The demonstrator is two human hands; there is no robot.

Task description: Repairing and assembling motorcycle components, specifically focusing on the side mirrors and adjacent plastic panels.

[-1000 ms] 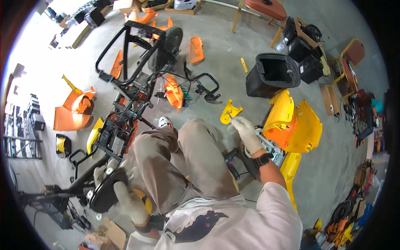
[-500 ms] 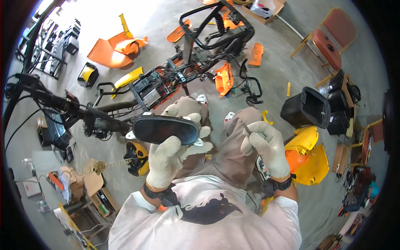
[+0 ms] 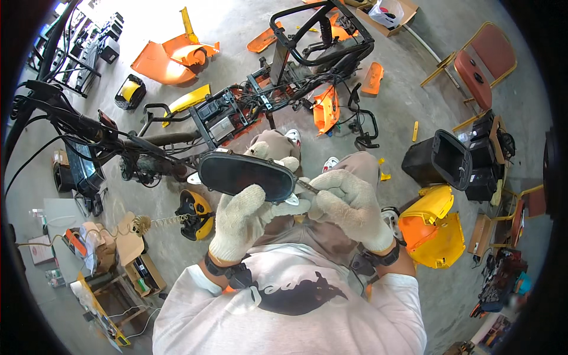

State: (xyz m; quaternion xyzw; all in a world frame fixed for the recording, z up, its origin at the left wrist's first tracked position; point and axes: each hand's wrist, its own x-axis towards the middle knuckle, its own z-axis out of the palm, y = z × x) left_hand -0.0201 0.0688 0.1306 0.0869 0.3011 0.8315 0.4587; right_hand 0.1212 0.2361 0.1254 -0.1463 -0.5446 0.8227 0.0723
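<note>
Above my lap, my left hand (image 3: 242,216), in a pale knit glove, grips a dark oval instrument panel (image 3: 245,176) with a glossy face. My thumb presses its lower edge while the other fingers are behind it. White tabs stick out from the panel's ends. My gloved right hand (image 3: 349,207) pinches a slim dark metal rod (image 3: 308,187), whose tip meets the panel's right end; its exact kind is too small to make out.
The stripped scooter frame (image 3: 225,118) lies ahead with cables hanging out. Orange body panels (image 3: 171,59) are scattered beyond. A black bin (image 3: 435,158) and yellow-orange covers (image 3: 435,231) stand at my right. A yellow-black helmet-like part (image 3: 196,215) is at my left.
My right hand has moved left, bringing the rod from apart to the panel's right end. The panel has shifted slightly right and tilted, its right end lower.
</note>
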